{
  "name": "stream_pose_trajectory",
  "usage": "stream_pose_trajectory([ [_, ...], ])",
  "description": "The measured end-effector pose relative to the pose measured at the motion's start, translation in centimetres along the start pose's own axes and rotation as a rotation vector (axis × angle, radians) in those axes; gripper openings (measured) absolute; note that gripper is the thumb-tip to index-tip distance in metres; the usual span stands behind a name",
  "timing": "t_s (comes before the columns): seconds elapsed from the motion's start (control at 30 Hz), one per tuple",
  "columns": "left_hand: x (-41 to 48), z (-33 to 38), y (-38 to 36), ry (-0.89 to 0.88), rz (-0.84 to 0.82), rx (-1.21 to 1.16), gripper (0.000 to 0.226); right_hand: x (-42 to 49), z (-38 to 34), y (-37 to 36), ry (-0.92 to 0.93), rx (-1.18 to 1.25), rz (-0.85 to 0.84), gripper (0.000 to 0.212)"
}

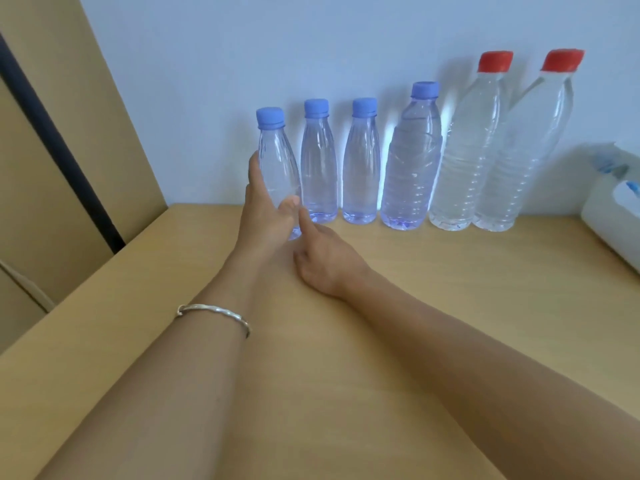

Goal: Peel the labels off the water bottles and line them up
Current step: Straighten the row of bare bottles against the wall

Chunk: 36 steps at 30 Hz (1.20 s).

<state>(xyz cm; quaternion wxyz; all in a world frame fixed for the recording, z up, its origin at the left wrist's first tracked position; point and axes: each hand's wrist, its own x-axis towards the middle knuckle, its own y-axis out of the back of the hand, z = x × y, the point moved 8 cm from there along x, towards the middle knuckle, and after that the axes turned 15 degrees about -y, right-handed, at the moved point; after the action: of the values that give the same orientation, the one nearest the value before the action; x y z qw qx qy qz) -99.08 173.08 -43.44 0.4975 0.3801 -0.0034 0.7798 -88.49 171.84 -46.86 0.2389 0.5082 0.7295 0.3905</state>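
Note:
Several clear, label-free water bottles stand in a row against the wall. My left hand [265, 209] grips the leftmost small blue-capped bottle [277, 157] around its lower body; it stands slightly in front of the row. My right hand [325, 258] rests low on the table, its forefinger stretched out to the foot of that bottle. Two more small blue-capped bottles [318, 161] [362, 161] stand next to it, then a bigger ribbed blue-capped bottle [412, 161] and two tall red-capped bottles [474, 147] [530, 147].
The wooden table [450, 278] runs up to the pale wall. A white container [613, 216] with bluish scraps sits at the right edge. Cardboard panels [69, 133] lean at the left, beside the table's edge.

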Motion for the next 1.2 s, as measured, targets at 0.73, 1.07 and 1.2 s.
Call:
stream_pose_trajectory([
  [0.73,4.0,-1.9,-0.7,0.110,-0.119,0.145,0.083,0.4,0.3,-0.2,-0.096,-0.014,-0.031,0.045],
  [1.07,3.5,-1.8,-1.7,0.154,-0.145,0.136,0.079,0.4,0.3,-0.2,-0.096,-0.009,-0.040,0.025],
  [1.2,3.2,-1.7,-1.9,0.130,-0.127,0.132,0.080,0.4,0.3,-0.1,-0.092,0.017,-0.038,0.028],
])
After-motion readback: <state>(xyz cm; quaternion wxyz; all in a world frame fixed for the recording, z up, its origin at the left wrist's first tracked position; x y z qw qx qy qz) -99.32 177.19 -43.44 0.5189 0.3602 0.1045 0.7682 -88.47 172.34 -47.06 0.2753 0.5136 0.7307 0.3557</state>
